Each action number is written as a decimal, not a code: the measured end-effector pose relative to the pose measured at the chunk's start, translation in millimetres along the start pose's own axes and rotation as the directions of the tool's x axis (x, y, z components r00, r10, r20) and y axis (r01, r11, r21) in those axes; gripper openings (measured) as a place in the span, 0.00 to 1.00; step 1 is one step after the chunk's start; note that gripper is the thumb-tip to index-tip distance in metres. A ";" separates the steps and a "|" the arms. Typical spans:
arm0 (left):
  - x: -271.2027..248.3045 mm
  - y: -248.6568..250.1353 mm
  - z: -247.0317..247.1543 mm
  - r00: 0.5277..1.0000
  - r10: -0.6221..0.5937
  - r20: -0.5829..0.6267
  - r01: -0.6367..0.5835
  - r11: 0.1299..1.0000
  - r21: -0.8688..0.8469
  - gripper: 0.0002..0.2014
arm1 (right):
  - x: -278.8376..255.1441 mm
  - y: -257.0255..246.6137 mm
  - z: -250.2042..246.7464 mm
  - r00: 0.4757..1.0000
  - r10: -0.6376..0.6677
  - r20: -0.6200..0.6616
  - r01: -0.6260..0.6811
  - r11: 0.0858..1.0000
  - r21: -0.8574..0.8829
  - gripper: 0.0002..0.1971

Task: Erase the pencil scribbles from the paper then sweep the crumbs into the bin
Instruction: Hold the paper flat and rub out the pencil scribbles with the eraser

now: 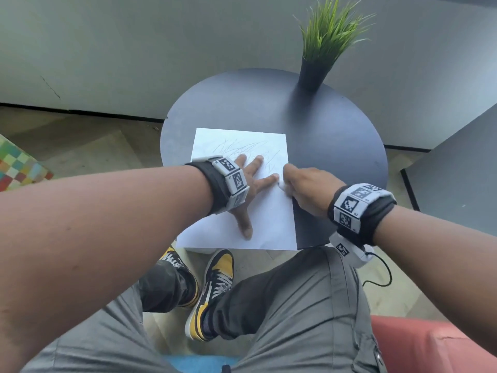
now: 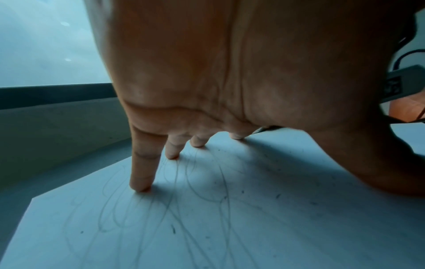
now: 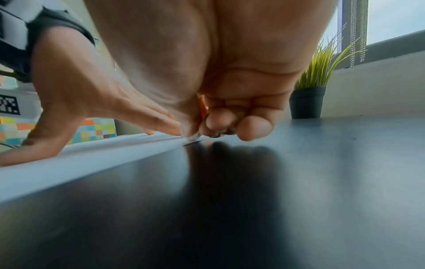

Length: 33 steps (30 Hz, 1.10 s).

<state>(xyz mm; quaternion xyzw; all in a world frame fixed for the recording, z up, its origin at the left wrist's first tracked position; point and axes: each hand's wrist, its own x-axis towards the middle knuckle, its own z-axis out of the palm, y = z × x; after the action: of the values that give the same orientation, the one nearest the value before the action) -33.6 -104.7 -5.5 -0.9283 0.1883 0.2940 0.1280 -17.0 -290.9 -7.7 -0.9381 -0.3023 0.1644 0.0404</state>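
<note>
Here, largest first.
Table (image 1: 336, 146): round and dark; it carries the paper on its near-left part and a potted plant (image 1: 320, 44) at the far edge, well apart from the hands.
Paper (image 1: 271, 224): a white sheet whose near edge reaches the table rim; pencil scribbles (image 1: 242, 148) cover its far half, and most look untouched.
Left hand (image 1: 247, 189): spread flat, fingers straight, fingertips (image 2: 140, 187) and thumb pressing the sheet down.
Right hand (image 1: 304, 189): fingers curled, pinching a small white eraser (image 1: 282, 185) against the paper at its right edge, just beside the left forefinger.
Crumbs (image 2: 173, 229): dark specks scattered over the sheet in the left wrist view.
Bin: not in view, so I cannot tell where it stands.
Risk, paper: rubbing this close to the free right edge could crease or tear the sheet, since the holding hand sits to the left of the stroke.
Risk, crumbs: hard strokes could flick specks off the sheet onto the table or floor, making the sweep harder.
</note>
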 end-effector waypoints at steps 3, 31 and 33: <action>-0.7 1.5 -0.2 1.000 -0.011 0.025 0.011 1.000 0.002 0.74 | -10.9 -16.7 9.6 0.977 -0.165 0.132 0.170 0.985 -0.026 0.08; 7.4 3.7 2.2 1.000 -0.024 -0.002 0.024 0.999 -0.022 0.74 | -36.8 -37.2 16.1 0.965 -0.208 0.158 0.218 0.975 -0.044 0.08; 8.1 1.6 3.1 1.000 -0.017 -0.008 0.017 0.999 -0.040 0.74 | -23.0 -19.2 4.9 0.999 -0.030 0.039 0.031 0.999 -0.016 0.09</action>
<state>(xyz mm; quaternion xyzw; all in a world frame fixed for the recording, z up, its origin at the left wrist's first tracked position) -29.7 -107.3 -13.0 -0.9335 0.1749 0.2927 0.1110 -46.8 -288.8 -2.4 -0.9302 -0.3187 0.1794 0.0293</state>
